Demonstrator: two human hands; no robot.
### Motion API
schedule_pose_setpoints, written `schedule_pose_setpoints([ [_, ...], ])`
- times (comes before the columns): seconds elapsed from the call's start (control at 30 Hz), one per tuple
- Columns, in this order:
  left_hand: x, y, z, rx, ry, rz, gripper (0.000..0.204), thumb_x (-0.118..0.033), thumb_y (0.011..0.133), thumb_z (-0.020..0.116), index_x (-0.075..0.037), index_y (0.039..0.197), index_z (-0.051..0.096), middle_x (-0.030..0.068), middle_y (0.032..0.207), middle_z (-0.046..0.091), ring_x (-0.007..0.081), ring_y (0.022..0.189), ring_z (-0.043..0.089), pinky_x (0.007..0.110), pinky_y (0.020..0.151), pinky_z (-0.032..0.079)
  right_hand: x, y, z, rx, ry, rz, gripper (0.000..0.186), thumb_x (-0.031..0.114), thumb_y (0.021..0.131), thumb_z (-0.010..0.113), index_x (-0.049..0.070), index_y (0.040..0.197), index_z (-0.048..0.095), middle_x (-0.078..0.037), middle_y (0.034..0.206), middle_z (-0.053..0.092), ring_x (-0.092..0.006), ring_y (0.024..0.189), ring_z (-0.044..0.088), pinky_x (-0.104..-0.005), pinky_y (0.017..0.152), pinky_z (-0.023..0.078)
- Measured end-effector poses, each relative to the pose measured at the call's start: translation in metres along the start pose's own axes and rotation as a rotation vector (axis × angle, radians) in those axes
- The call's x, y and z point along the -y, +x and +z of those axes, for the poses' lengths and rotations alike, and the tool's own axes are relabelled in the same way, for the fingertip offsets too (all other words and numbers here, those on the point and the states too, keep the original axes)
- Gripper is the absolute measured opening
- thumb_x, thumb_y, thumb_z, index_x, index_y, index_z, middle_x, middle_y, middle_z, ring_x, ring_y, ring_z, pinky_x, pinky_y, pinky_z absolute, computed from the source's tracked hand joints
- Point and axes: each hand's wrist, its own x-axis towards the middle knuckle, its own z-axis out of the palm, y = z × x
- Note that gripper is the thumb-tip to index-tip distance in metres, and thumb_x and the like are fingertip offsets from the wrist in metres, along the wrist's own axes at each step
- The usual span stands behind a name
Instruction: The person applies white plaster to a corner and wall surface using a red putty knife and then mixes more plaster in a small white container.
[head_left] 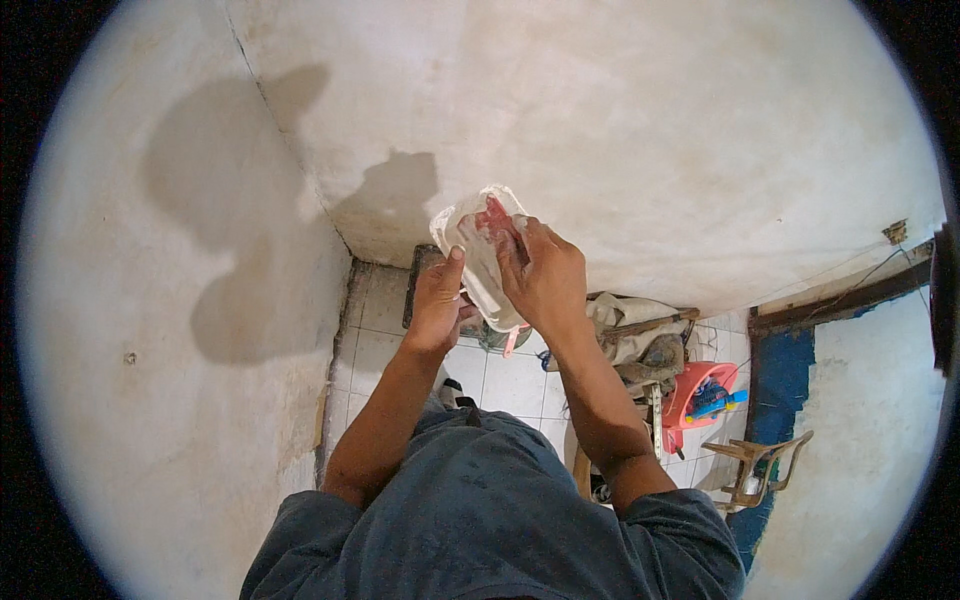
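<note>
My left hand (436, 305) grips the near left side of a white plastic tub (441, 230), thumb over its rim. The tub is tilted in front of my chest, and its inside is smeared with a pale, putty-like paste. In my right hand (550, 275) is a red scraper (489, 216), pinched between thumb and fingers and held within the tub. Paste coats part of the scraper, and my right fingers hide some of it. Below the tub's near end a small pink handle (511, 343) shows; what it belongs to is hidden.
Pale, patchy walls (650, 130) meet in a corner at the left. On the white tiled floor (515, 385) lie crumpled beige cloths (635, 345). To their right are a pink plastic container (688, 392) with blue items and a brown chair-like frame (750, 470). A dark object (420, 268) stands behind my left hand.
</note>
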Motion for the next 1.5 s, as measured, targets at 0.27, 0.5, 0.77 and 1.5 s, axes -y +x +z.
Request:
schedule_pose_setpoints([
  [0.27,0.006,-0.002,0.003,-0.014,-0.057,0.018,0.052,-0.048,0.093,0.055,0.000,0.110,0.058,0.0114,0.098,0.066,0.0173,0.079,0.068,0.028,0.060,0.056,-0.004,-0.002,-0.007,0.048,-0.064,0.070,0.016,0.016,0.083,0.060,0.004,0.093,0.058,-0.016,0.077,0.061,-0.0356,0.065,0.064,-0.0439,0.056,0.052],
  [0.5,0.013,0.003,0.003,0.046,-0.209,0.018,0.055,-0.046,0.094,0.053,0.001,0.123,0.050,0.0145,0.116,0.061,0.0218,0.104,0.063,0.036,0.089,0.052,-0.004,0.005,-0.016,0.070,-0.037,0.130,0.015,0.010,0.082,0.064,-0.001,0.092,0.061,-0.020,0.076,0.062,-0.0387,0.067,0.061,-0.0425,0.058,0.048],
  [0.77,0.009,-0.007,0.015,0.236,-0.537,0.025,0.071,-0.056,0.089,0.042,-0.008,0.140,0.036,0.0146,0.134,0.049,0.0289,0.121,0.051,0.043,0.102,0.041,-0.012,-0.001,-0.012,0.069,0.107,0.173,0.015,0.010,0.082,0.063,-0.002,0.090,0.059,-0.023,0.076,0.062,-0.0414,0.071,0.062,-0.0440,0.061,0.048],
  [1.5,0.013,-0.010,0.004,0.110,-0.633,0.000,0.090,-0.083,0.079,0.030,-0.021,0.143,0.033,0.0075,0.139,0.045,0.0281,0.127,0.043,0.046,0.108,0.034,0.026,-0.031,0.023,0.152,-0.106,-0.162,0.027,0.012,0.078,0.061,0.004,0.104,0.064,-0.011,0.074,0.064,-0.0279,0.071,0.064,-0.0388,0.061,0.053],
])
